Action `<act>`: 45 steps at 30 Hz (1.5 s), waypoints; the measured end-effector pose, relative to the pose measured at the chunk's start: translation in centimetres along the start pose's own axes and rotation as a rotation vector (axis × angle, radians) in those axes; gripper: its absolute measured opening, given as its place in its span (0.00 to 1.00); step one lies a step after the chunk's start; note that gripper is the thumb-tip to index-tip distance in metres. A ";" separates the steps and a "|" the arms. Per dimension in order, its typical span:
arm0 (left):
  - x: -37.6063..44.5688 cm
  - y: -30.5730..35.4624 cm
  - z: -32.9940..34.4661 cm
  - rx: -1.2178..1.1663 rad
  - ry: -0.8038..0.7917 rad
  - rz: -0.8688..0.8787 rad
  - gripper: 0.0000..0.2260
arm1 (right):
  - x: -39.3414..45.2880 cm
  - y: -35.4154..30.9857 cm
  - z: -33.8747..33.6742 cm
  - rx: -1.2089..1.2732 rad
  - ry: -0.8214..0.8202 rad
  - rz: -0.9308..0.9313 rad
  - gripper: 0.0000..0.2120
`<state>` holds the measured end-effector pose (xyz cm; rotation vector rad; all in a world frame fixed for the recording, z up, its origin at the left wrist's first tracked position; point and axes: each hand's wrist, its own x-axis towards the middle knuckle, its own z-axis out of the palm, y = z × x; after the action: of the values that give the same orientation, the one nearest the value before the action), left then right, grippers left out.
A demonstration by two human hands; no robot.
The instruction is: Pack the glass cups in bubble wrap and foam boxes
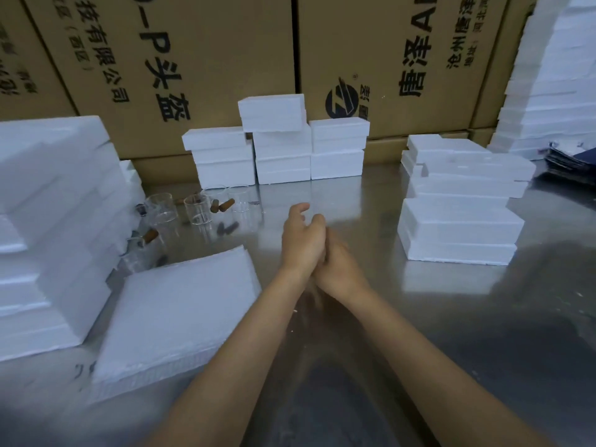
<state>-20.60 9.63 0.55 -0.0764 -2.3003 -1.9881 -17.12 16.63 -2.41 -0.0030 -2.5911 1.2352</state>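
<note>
Several clear glass cups (197,209) with brown handles stand on the steel table (387,317) at the left middle. A white stack of bubble wrap sheets (174,314) lies in front of them. Closed foam boxes (280,146) are piled at the back centre, and more foam boxes (458,230) sit at the right. My left hand (300,240) and my right hand (338,266) are pressed together palm to palm above the table's middle. Neither hand holds anything. Both are right of the cups and bubble wrap.
A tall pile of foam pieces (48,227) fills the left side. Large cardboard cartons (209,59) form a wall behind the table. Another foam stack (554,75) rises at the far right, with dark flat items (567,159) beside it.
</note>
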 end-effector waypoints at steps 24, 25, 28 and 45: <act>34.6 7.8 -9.5 0.144 0.119 -0.096 0.11 | 34.7 -5.2 -4.0 0.352 0.148 0.204 0.24; 35.3 7.8 -9.4 0.122 0.117 -0.093 0.14 | 35.3 -4.9 -3.7 0.344 0.143 0.210 0.21; 36.6 7.8 -9.1 0.003 0.082 -0.074 0.16 | 36.4 -4.7 -3.1 0.394 0.079 0.192 0.28; 16.4 5.9 -12.1 -0.047 0.086 -0.067 0.07 | 16.3 -5.9 -7.1 0.526 0.078 0.171 0.22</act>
<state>-35.76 -1.89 9.84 0.0823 -2.2320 -2.0351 -30.40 20.16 10.27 -0.1681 -2.1625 1.9006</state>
